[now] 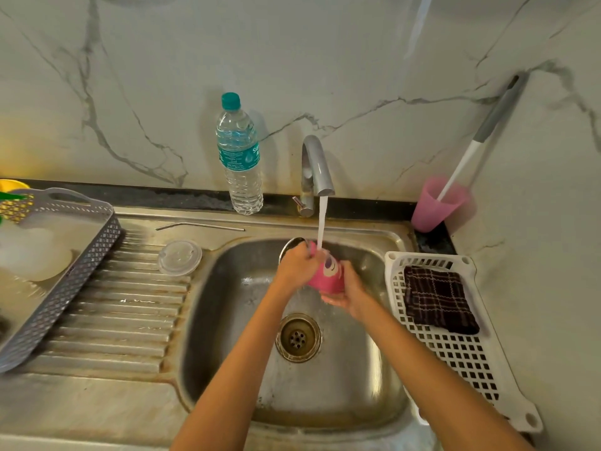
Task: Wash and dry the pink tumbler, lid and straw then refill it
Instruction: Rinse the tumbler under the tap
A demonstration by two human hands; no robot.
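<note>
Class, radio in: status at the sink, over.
Left hand and right hand hold pink tumbler under running tap. Lid, straw lie on drainboard. Nothing blocking.

The water bottle's (239, 154) teal label (239, 157) shows only cut-off letters "S" and "A", its fine print unreadable.

- I'm in a home kitchen: my steel sink (325, 402) with ribbed drainboard (123, 320).
- Tap (317, 167) running before a marble-look wall (357, 60).
- Dish basket (65, 297), water bottle (240, 157) alongside.

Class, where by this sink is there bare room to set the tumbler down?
Free: ribbed drainboard between grey tray and basin, below the lid; white basket, nearer than the checked cloth. Crowded: back ledge with straw, bottle, tap.
</note>
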